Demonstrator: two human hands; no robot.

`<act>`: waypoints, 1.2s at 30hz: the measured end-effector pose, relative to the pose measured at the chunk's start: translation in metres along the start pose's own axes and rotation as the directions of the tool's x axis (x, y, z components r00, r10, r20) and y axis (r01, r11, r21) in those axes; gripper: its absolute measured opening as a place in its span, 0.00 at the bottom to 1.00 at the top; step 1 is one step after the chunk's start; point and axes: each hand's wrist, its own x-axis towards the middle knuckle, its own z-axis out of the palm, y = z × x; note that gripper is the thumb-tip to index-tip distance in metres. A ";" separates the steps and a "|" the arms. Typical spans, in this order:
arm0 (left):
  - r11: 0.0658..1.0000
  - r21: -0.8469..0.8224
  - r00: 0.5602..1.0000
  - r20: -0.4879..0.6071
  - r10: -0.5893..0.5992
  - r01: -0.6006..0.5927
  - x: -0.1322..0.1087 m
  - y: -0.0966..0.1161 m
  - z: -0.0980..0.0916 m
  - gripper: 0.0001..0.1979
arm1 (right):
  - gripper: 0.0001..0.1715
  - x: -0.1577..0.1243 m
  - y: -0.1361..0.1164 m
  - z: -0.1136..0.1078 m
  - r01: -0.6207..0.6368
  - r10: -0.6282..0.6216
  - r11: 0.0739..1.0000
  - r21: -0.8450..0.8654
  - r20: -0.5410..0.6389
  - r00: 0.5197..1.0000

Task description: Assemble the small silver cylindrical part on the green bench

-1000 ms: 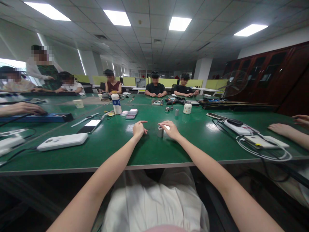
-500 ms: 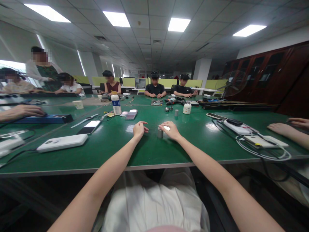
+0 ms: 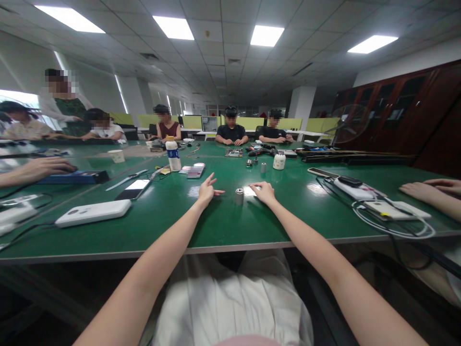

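A small silver metal cylinder [image 3: 239, 197] with a hole in its top stands upright on the green table, between my two hands. To its left is my left hand [image 3: 208, 190], open with the fingers spread and holding nothing. My right hand [image 3: 265, 192] is just right of the cylinder, apart from it. Its fingers stretch toward the left, and I see nothing held in them. Farther back stands a second, smaller metal cylinder [image 3: 263, 167], close to dark small metal parts [image 3: 249, 164] and a white patterned jar [image 3: 278, 161].
A bottle [image 3: 173, 154], a phone [image 3: 133, 190] and a white power bank [image 3: 93, 213] lie to the left. On the right are a power strip [image 3: 355, 188] with coiled cables and another person's hands [image 3: 421, 190]. Another hand [image 3: 46, 168] rests on a blue box at left. Several people sit across the table.
My right hand has let go of the metal cylinder's top and moved right. The cylinder stays upright in place. The fingers of my left hand have spread wider.
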 end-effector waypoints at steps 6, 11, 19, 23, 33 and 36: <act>0.998 -0.068 0.994 0.105 0.001 0.006 -0.003 0.005 0.002 0.37 | 0.17 -0.001 0.005 0.000 -0.122 0.138 0.982 -0.144 0.102 0.985; 0.994 -0.114 0.991 0.130 0.011 0.004 -0.006 0.008 0.002 0.38 | 0.15 -0.002 0.003 0.000 -0.125 0.153 0.973 -0.192 0.139 0.978; 0.986 -0.166 0.988 0.156 0.015 0.011 -0.006 0.007 0.002 0.36 | 0.12 -0.002 0.007 0.002 -0.115 0.130 0.984 -0.137 0.106 0.986; 0.987 -0.138 0.974 0.220 -0.055 0.087 -0.003 0.004 0.001 0.34 | 0.11 0.000 0.008 0.003 -0.052 0.053 0.998 -0.018 0.047 0.997; 0.984 -0.036 0.949 0.275 -0.155 0.172 0.001 -0.002 0.003 0.33 | 0.11 -0.009 -0.020 0.008 0.398 -0.398 0.862 0.313 -0.067 0.915; 0.986 -0.030 0.946 0.286 -0.151 0.167 0.000 -0.002 0.005 0.32 | 0.10 -0.012 -0.022 0.009 0.444 -0.451 0.829 0.339 -0.063 0.890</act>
